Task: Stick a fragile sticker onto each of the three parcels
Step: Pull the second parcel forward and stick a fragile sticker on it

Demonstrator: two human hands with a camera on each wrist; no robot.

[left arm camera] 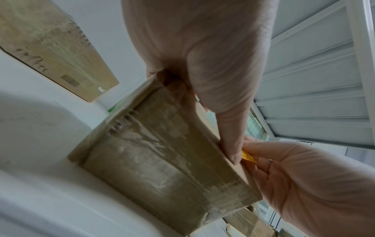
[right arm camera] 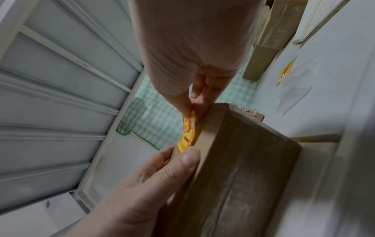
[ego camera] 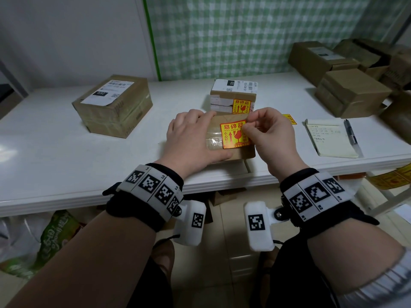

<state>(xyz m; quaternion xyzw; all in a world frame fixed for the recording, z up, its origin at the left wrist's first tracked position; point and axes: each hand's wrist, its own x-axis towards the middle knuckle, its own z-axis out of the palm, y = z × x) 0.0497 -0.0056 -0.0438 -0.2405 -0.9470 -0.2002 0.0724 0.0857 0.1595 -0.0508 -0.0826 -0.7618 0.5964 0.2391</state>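
The near brown parcel (ego camera: 243, 153) sits at the table's front middle. My left hand (ego camera: 193, 138) lies flat on its top, with the thumb (left arm camera: 231, 144) along the near edge. My right hand (ego camera: 266, 134) pinches the upper right corner of a yellow and red fragile sticker (ego camera: 234, 135). The sticker's (right arm camera: 187, 133) lower part lies against the parcel's (right arm camera: 243, 160) top and its pinched end curves away. Just behind stands a second parcel (ego camera: 233, 87) with a fragile sticker (ego camera: 241, 106) on its front side. A third parcel (ego camera: 113, 105) with a white label sits far left.
A loose sticker (ego camera: 289, 119), a notepad (ego camera: 329, 138) and a pen (ego camera: 351, 134) lie to the right. Several brown boxes (ego camera: 351, 92) are stacked at the back right. A strip of stickers (ego camera: 391, 178) hangs below the table's (ego camera: 66, 192) right end.
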